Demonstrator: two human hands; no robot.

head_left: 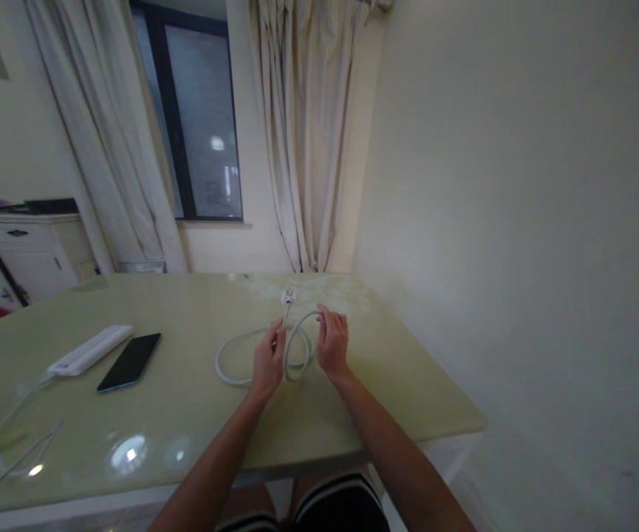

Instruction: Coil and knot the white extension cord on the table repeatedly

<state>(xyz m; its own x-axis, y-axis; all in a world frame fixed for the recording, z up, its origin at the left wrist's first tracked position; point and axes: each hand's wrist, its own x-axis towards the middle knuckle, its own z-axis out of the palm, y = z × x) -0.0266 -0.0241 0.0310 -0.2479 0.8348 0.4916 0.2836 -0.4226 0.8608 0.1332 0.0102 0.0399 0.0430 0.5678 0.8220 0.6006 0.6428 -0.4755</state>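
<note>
While both bare hands are working above a glossy pale-green table (408, 399), one white cable (286, 357) is occupying the space between them. Left hand (268, 355): fingers are curling around the cable on the near side of the plug (289, 296), which is pointing away from the person; whether the plug is resting on the table or hanging just over it, the view is not settling. Right hand (332, 340): thumb and fingers are pinching the same cable where it is arching over from the left hand's side. Slack: one wide loop is spreading left of the left hand, and a smaller one is curving between the hands.

Step in hand, as judged: the cable is apparently being gathered into loops. Next move, as judged: it is calling for a steady left grip near the plug and a right hand guiding its length in without twisting, with the loops lying alongside each other.

Also on the table, at left: a long white block (91, 350), probably a power strip, is trailing a cord; a dark phone (129, 362) is lying flat just beside it, screen up. Neither hand is touching these.
</note>
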